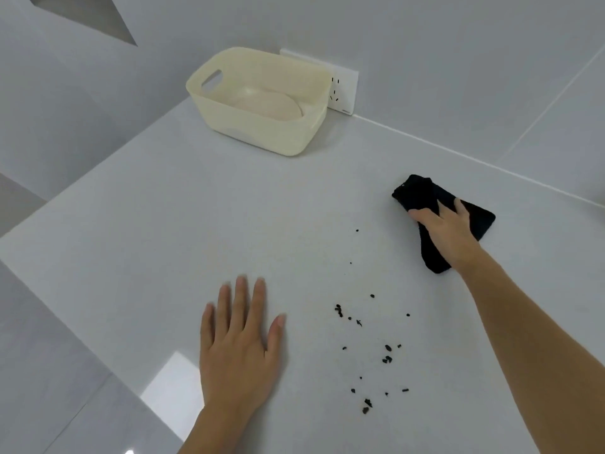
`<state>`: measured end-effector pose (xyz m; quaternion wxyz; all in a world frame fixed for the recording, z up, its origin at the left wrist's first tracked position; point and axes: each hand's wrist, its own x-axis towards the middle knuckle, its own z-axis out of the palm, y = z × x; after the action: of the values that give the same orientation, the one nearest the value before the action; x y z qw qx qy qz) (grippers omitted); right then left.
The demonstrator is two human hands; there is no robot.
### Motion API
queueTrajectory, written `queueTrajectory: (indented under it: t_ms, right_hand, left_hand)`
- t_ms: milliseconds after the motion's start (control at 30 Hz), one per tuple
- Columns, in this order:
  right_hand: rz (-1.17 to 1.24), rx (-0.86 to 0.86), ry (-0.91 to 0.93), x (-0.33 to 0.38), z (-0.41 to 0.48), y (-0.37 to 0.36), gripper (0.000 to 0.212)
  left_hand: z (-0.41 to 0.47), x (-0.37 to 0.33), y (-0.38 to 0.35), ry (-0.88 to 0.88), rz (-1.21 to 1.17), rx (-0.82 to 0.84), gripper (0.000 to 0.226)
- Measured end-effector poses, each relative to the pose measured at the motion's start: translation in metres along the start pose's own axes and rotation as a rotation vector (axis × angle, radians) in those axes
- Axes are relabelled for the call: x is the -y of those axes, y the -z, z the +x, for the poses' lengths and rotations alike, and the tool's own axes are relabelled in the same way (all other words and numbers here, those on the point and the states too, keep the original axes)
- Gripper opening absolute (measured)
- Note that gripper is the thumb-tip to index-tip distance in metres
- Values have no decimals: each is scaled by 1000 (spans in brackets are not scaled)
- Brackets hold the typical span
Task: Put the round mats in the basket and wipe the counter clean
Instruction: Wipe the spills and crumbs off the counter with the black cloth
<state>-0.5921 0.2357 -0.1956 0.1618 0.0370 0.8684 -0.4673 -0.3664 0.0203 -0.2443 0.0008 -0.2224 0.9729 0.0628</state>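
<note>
- At the bottom of the frame, the left hand (240, 348) lies flat, fingers spread, holding nothing.
- Right of it, dark crumbs (370, 348) still litter the counter (163, 244): wiping looks barely begun.
- Mid-right, the right hand (450, 231) presses a black cloth (422, 194).
- Upper centre, pale round mats (265, 104) already sit in the basket (262, 132).

The smooth stone bench (196, 224) is plain pale grey-white with a faint fine speckle. The moulded plastic basket (262, 132) is cream, and the round mats (266, 106) inside it are a paler off-white. The folded cloth (422, 198) is solid black, unpatterned. The scattered small crumbs (386, 353) are black. The wall tiles (458, 60) are light grey with white grout lines.
</note>
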Motion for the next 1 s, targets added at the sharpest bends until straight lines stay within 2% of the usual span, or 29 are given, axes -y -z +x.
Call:
queueTrajectory:
  t_ms: [167,367,533,633,700,767,833,933,1000]
  right_hand:
    - [-128,281,189,0,-36,-29,55]
    - [-214,518,331,-4,-78,-43,58]
    - [-232,678,339,-12,-113,-41,59]
    - [-178,723,236,-13,-128,-36,52]
    - [-59,674,93,-12,-130,-33,39]
    - [209,595,-93,-6,-126,-28,21]
    - [510,519,-225,-1,-116,-20,17]
    - [850,431,-281,11,-93,-4,24]
    - [862,361,-209,24,-77,8,25]
  left_hand:
    - [-2,1,-2,-15,1,-21,60]
    - [-1,0,0,-7,-7,-20,62]
    - [-2,-1,1,5,-53,-11,66]
    - [-2,-2,3,14,-83,-9,69]
    - [-2,-1,4,21,-121,-8,71]
    - [-2,1,6,17,-185,-13,73]
    - [-1,3,10,17,-289,-12,74]
    - [1,2,18,38,-373,-26,70]
    - [4,0,20,14,-347,-43,71]
